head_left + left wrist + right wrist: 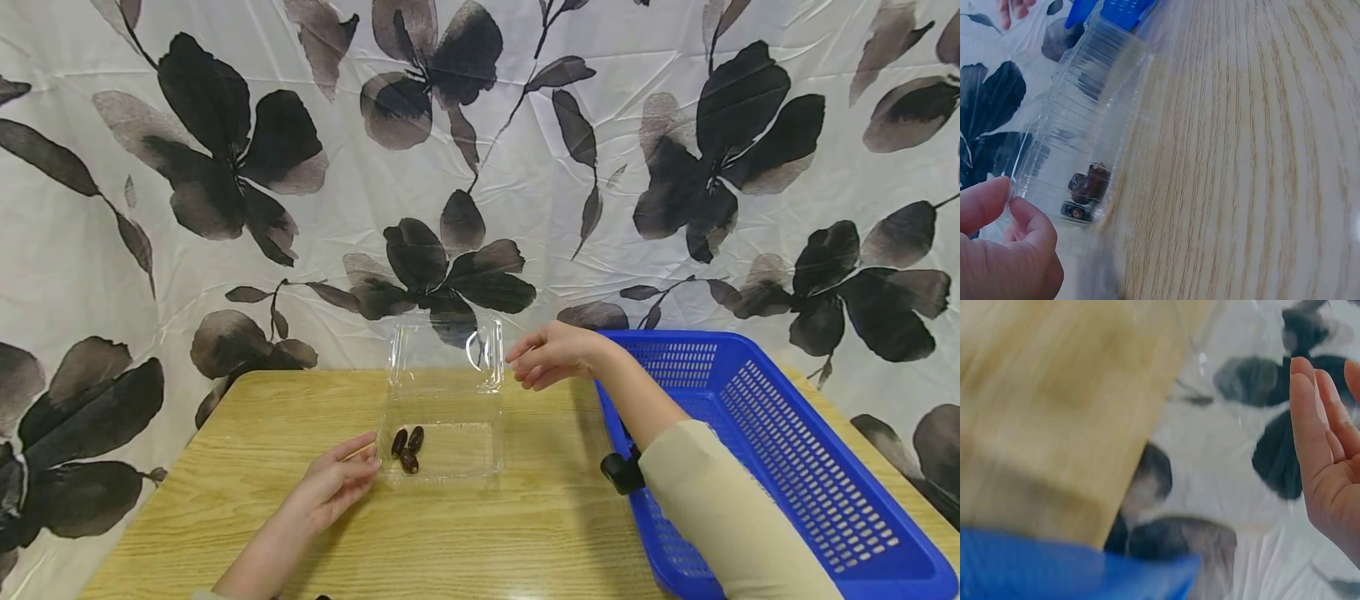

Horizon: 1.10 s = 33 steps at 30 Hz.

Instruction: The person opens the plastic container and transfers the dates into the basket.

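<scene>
A clear plastic clamshell container (457,467) stands on the table with its hinged lid (446,358) raised at the back. Dark brown dates (409,461) lie clustered in the left part of its base; the left wrist view shows the same dates (1088,187) through the ribbed wall. My left hand (341,479) pinches the container's left rim between thumb and finger. Just right of the raised lid, my right hand (558,354) hovers with fingers extended and nothing in its grasp. In the right wrist view, that hand's fingers are nearly straight.
A blue perforated plastic basket (847,467) occupies the table's right side, beneath the right forearm. Some black object (622,472) sits at its left rim. Behind the wooden table (480,542) hangs a white cloth with dark flowers (555,208).
</scene>
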Available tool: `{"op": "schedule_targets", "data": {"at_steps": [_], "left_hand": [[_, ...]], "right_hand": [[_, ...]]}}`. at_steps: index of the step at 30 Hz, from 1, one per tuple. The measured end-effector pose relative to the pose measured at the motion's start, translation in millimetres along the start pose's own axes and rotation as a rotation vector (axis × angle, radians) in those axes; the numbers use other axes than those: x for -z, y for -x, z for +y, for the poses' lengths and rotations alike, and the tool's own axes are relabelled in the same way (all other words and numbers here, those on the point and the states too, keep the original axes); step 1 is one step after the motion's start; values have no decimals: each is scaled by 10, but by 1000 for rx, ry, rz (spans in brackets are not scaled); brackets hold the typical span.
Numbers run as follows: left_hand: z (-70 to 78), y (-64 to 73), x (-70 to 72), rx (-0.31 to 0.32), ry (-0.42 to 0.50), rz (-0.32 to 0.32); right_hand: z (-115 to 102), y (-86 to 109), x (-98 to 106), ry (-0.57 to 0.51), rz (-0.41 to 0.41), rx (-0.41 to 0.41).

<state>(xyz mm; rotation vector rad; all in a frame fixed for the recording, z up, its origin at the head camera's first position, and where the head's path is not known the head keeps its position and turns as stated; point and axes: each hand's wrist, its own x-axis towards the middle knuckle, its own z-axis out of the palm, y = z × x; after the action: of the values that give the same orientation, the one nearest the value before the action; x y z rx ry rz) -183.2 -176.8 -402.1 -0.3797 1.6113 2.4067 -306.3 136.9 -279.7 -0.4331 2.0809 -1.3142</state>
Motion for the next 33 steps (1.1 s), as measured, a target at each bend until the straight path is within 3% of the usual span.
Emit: {"op": "schedule_targets", "data": {"at_steps": [9,21,29,33], "left_hand": [[-2,12,-6,2,-1,7],[6,11,6,-5,-9,10],[0,7,2,-14,-4,0],[1,2,-10,-10,-2,-2]], "right_hand": [[46,-351,-496,-22,12,-42],[296,-663,-1064,-76,61,-12],[429,-831,-1439,-217,253,28],[484,-898,-1566,-171,364,46]]}}
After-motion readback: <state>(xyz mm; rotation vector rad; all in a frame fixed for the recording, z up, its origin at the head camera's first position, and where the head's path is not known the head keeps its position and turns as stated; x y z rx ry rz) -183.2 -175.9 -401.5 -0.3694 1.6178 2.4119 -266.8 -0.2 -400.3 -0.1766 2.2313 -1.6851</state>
